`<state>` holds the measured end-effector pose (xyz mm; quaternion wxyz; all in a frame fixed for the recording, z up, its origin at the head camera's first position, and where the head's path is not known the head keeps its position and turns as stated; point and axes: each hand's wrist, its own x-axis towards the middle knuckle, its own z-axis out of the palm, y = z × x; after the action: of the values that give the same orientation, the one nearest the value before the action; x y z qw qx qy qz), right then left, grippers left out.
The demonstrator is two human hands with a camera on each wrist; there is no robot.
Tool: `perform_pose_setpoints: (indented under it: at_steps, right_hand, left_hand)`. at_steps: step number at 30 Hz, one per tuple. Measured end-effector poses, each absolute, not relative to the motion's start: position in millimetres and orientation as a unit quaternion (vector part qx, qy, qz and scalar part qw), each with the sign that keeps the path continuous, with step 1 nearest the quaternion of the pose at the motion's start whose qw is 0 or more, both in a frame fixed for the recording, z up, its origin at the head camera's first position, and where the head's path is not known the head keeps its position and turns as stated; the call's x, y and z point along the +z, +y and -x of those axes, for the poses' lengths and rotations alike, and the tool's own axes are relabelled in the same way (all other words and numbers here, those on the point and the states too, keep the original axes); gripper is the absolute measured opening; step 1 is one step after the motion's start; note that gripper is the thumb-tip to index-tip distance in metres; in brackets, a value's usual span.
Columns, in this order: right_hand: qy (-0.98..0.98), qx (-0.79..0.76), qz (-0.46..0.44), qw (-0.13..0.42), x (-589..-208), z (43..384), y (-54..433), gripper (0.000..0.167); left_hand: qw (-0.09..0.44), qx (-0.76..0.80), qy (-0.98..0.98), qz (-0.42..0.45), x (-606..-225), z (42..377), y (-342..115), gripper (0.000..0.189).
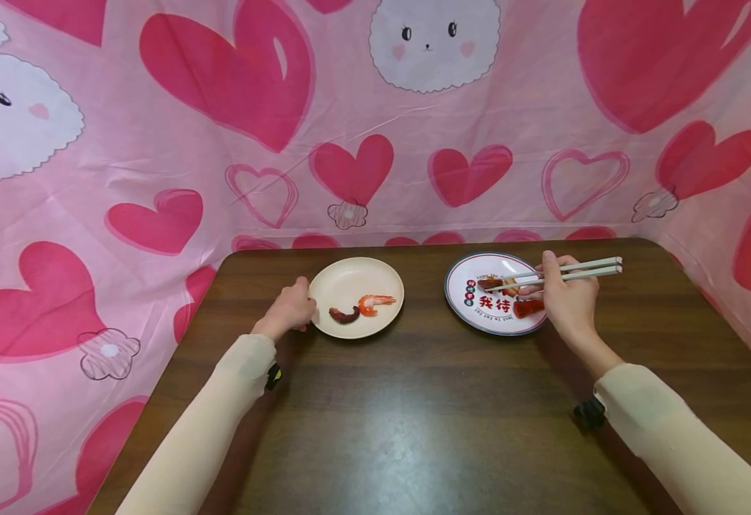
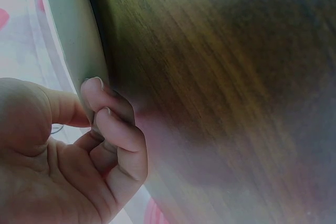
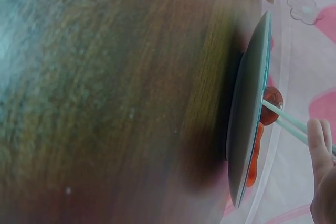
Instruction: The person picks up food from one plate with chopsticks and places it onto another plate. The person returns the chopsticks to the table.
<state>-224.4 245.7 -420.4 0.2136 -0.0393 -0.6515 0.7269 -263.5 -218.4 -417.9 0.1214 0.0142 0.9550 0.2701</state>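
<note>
Well, at far left the left hand [image 1: 290, 309] is pinching the rim of the cream plate [image 1: 350, 279] at about nine o'clock, fingers curling beneath and thumb lying opposite. A light grip is probably serving best there, steadying the plate on the table [image 1: 375, 429] without tipping it. On that plate, a dark curled piece [image 1: 345, 318] is lying toward seven o'clock, with a shrimp [image 1: 369, 305] lying just beside it, toward four.

Farther right, on the white plate [image 1: 459, 286], a brown food piece [image 1: 490, 284] is sitting between the tips of the chopsticks [image 1: 597, 272], just off centre toward eleven o'clock. Whether it is resting on the plate or hanging slightly above, the views are not making clear. A red piece [image 1: 528, 308] is lying toward four.

At far right, the right hand [image 1: 568, 297] is gripping both sticks between bent fingers and thumb, their thick ends pointing toward three. Ideally, the tips should be pressing evenly from both sides, firmly without crushing, since the glossy surface may be slippery; the fingers should be clearing the red piece.
</note>
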Motion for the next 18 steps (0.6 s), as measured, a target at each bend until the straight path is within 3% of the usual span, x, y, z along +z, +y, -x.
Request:
perform_pose_setpoints:
  at_steps: [18]
  right_hand:
    - [-0.647, 0.731, 0.029, 0.216, -417.0, 220.9, 243.8, 0.05]
  left_hand:
    - [0.12, 0.267, 0.956, -0.019, -420.8, 266.6, -220.8, 0.03]
